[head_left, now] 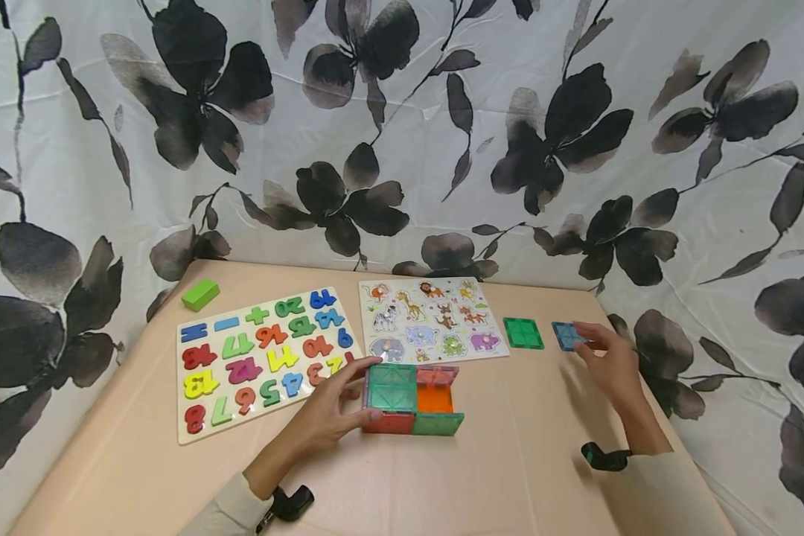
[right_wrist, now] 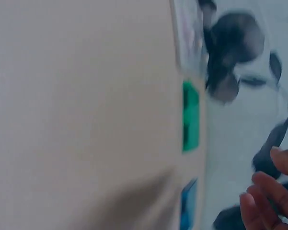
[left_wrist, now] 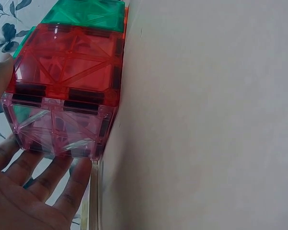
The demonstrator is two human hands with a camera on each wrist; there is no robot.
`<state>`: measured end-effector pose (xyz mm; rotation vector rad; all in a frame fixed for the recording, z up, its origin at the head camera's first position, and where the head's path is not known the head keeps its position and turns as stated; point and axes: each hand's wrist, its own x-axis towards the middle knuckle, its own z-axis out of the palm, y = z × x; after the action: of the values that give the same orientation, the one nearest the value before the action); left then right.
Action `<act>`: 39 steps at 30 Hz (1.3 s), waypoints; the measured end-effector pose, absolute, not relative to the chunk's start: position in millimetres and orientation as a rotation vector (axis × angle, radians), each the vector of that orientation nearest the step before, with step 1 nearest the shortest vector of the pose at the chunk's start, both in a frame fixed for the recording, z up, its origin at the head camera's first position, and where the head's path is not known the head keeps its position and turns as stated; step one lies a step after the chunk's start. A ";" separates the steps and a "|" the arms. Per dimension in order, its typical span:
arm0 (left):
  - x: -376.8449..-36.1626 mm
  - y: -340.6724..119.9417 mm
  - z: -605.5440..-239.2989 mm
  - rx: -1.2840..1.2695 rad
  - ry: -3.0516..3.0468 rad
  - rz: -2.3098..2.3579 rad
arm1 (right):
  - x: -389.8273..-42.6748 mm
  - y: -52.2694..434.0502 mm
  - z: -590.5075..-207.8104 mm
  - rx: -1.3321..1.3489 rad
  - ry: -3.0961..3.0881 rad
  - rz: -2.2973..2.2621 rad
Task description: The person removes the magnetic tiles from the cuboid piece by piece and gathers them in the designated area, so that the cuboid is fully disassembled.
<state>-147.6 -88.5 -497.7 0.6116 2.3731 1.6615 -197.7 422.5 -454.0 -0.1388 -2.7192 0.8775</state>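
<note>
A box built of clear magnetic tiles (head_left: 391,387) stands on the table, with green on top, red and green along the front and a pink tile (left_wrist: 62,127) at its left end. My left hand (head_left: 331,406) holds that end, thumb at the front and fingers at the back. One compartment on the right has an open top and shows an orange tile (head_left: 434,399) inside. My right hand (head_left: 610,365) reaches over a blue magnetic tile (head_left: 564,335), its fingers loosely bent; in the right wrist view they appear apart from it. A green magnetic tile (head_left: 523,333) lies left of the blue one.
A number puzzle board (head_left: 186,387) lies to the left, and an animal puzzle board (head_left: 402,320) sits behind the box. Toward the back left corner is a light green block (head_left: 201,295). A floral cloth (head_left: 442,149) hangs behind the table (head_left: 482,476).
</note>
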 end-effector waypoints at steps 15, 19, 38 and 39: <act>-147.4 -88.3 -495.8 0.598 2.377 1.642 | -127.6 289.7 -426.0 0.520 -2.784 1.057; -147.2 -88.4 -495.0 0.588 2.372 1.646 | -119.8 268.3 -432.2 0.703 -2.820 1.144; -147.1 -89.0 -494.8 0.583 2.383 1.637 | -115.8 237.2 -456.5 0.765 -2.774 0.981; -147.1 -89.1 -494.8 0.584 2.384 1.637 | -115.2 239.2 -456.9 0.741 -2.772 1.003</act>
<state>-147.1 -89.1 -494.8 0.5842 2.3840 1.6367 -115.2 239.2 -456.9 0.7406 -2.7724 1.0033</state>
